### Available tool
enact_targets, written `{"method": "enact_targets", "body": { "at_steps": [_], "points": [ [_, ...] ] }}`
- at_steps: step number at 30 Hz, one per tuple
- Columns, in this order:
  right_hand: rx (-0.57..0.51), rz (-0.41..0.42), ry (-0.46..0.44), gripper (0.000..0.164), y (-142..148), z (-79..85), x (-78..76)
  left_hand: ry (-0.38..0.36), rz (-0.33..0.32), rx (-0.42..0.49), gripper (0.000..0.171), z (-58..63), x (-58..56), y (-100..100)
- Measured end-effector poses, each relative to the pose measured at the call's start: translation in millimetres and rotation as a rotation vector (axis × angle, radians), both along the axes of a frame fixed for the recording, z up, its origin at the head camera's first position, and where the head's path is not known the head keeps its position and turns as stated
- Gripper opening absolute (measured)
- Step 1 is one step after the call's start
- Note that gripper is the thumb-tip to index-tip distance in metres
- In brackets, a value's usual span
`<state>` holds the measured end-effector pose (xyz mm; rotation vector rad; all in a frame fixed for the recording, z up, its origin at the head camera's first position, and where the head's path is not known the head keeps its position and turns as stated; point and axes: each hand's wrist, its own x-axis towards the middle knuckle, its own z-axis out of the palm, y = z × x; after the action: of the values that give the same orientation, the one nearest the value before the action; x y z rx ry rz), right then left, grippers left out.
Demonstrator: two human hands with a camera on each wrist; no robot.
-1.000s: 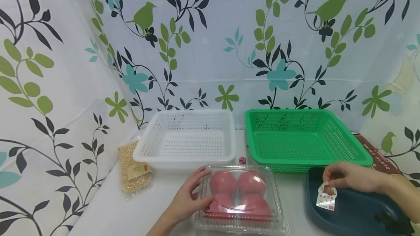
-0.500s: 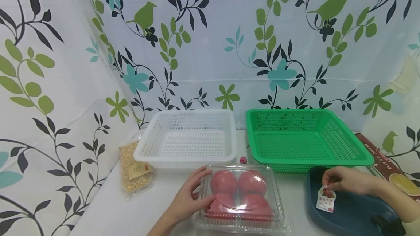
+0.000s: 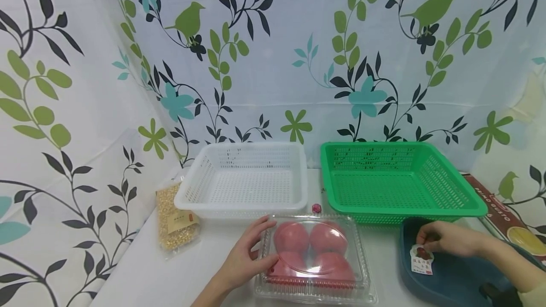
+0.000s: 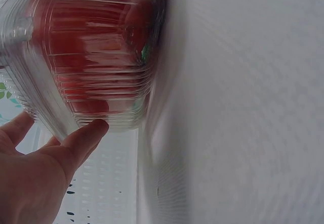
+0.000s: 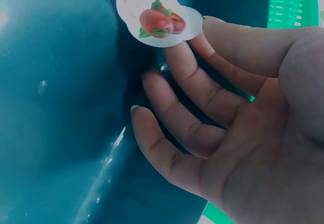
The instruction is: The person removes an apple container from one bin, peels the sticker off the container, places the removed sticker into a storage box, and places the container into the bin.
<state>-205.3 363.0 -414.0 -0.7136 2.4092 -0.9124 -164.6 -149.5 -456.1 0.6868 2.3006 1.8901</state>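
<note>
A clear plastic clamshell box point(image 3: 315, 293) with several round red fruits point(image 3: 328, 238) inside stands at the front middle of the table. My left hand point(image 3: 247, 255) rests against its left side, fingers spread along the edge; the left wrist view shows the fingertips touching the box wall. Between thumb and fingertips, my right hand point(image 3: 454, 239) pinches a small white sticker point(image 3: 422, 259) printed with a red fruit picture and characters. That hand is over the dark blue basin point(image 3: 443, 283). In the right wrist view the sticker point(image 5: 162, 24) sticks out past the thumb, and the other fingers are loosely bent.
A white slotted basket point(image 3: 243, 205) and a green one point(image 3: 405, 212) stand along the back. At the left lies a bag of yellow kernels point(image 3: 175, 221). Behind the basin is a brown printed box point(image 3: 503, 217). A small pink object point(image 3: 316, 208) lies between the baskets.
My right hand, with the sticker, has shifted slightly left and down over the basin. The left hand and the clear box have stayed in place.
</note>
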Motion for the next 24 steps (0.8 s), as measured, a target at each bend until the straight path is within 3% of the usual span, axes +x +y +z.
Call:
{"method": "enact_targets", "body": {
  "at_steps": [8, 12, 18, 24],
  "points": [
    [0.073, -0.056, -0.005, 0.021, 6, 1.0, -3.6, 0.003, -0.001, -0.003, 0.065, 0.1, 0.1, 0],
    [0.070, -0.023, 0.024, 0.022, 16, 0.0, -6.1, 0.007, -0.003, -0.008, 0.065, -0.4, 0.2, 0],
    [0.096, -0.038, 0.071, 0.027, 14, 20.3, 1.3, 0.005, -0.005, -0.003, 0.066, -0.1, 0.6, 0],
    [0.049, -0.055, -0.033, 0.035, 8, 40.6, 6.4, 0.001, -0.004, 0.006, 0.065, -0.3, 0.6, 1]
  ]
}}
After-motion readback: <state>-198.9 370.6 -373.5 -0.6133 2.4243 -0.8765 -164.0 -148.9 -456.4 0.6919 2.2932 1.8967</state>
